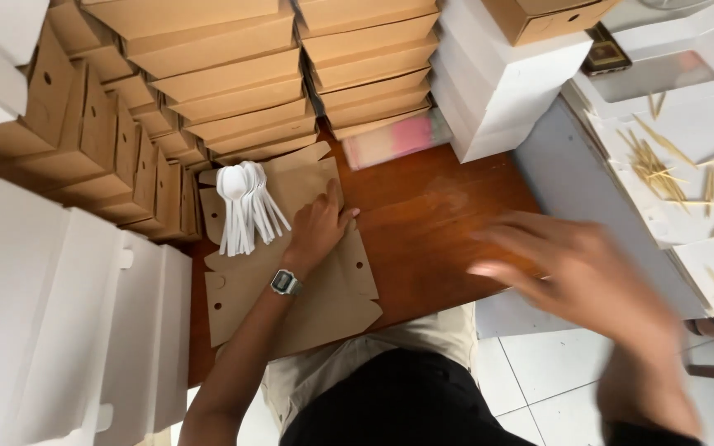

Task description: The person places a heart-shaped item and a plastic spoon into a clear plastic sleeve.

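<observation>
On the brown wooden table (431,239), seen from the head camera, the left hand (317,230) lies flat with fingers spread on a flat kraft box blank (307,306), pressing it down rather than gripping it; a grey wristwatch (286,283) sits on that wrist. Just beside the hand, on the blank's upper flap, rests a bundle of white plastic spoons (245,206). The blank looks light, thin and springy: stiff along its panels, ready to bend at its creases, and likely to slide on the polished wood unless pinned, so the panel edges and flaps seem the best places to take it. The right hand (584,277) hangs blurred over the table's right edge, fingers loosely apart and holding nothing that can be made out. Folded brown boxes (233,83) stand stacked behind, white boxes (497,91) to the right, and toothpicks (663,169) lie scattered on white cardboard.
</observation>
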